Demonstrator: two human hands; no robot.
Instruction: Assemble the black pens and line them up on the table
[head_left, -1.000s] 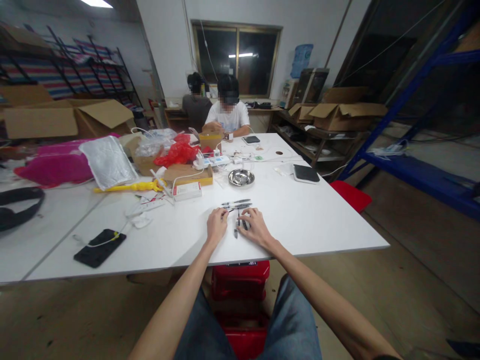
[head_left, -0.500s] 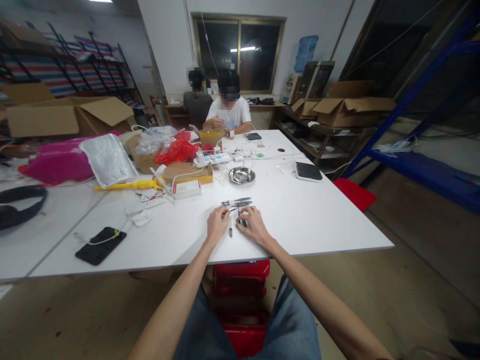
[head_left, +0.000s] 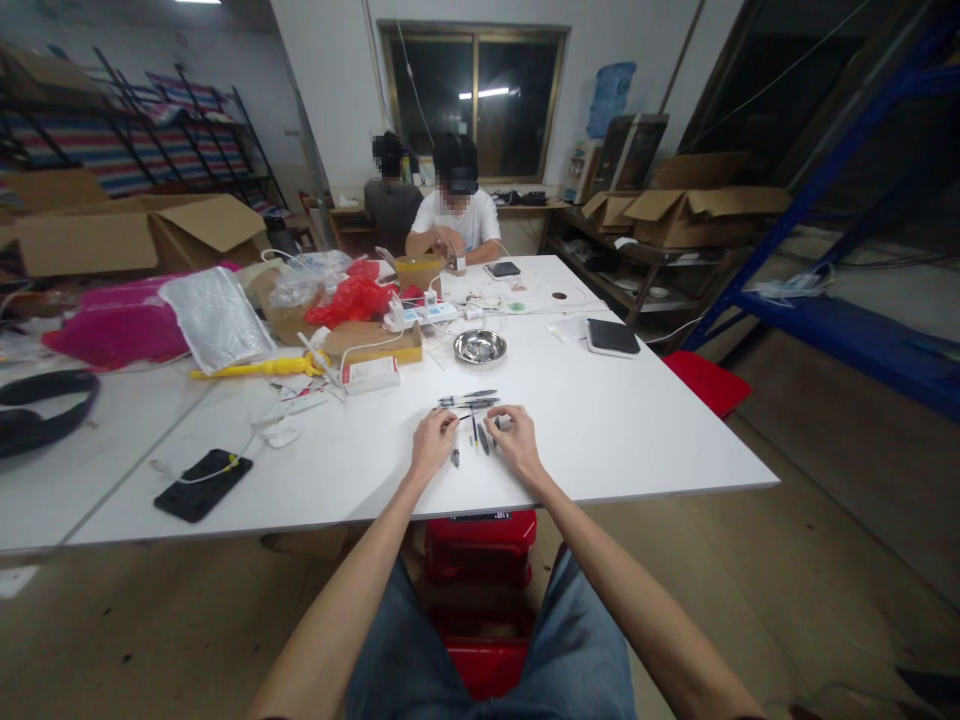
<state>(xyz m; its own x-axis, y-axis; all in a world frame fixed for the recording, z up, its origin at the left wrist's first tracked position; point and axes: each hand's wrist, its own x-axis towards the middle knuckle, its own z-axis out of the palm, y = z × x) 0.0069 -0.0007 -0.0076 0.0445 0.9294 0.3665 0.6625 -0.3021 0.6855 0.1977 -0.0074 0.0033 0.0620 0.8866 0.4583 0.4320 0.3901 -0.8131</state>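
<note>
My left hand [head_left: 433, 442] is closed in a pinch on a thin dark rod like a pen refill [head_left: 464, 417], which points right. My right hand [head_left: 517, 438] is curled with thumb and fingertips close together; a small dark piece shows at the fingers, too small to name. Between the hands lie a slim upright-pointing refill [head_left: 474, 428] and a dark pen barrel [head_left: 483, 438]. A pen part with a dark tip [head_left: 456, 457] rests beside my left fingers. Several pens [head_left: 469, 400] lie crosswise just beyond both hands.
Beyond the pens stands a round metal dish [head_left: 480, 347]. A white box [head_left: 371, 374], power strip [head_left: 424, 315] and red bag [head_left: 356, 295] crowd the left. A phone [head_left: 202, 485] lies near the front edge, a black-topped device [head_left: 613, 338] at right. A person [head_left: 454, 220] sits opposite.
My right fingers have lifted and drawn slightly right, off the dark pen barrel, which now shows on the table. My left hand stays nearly in place with its thin rod.
</note>
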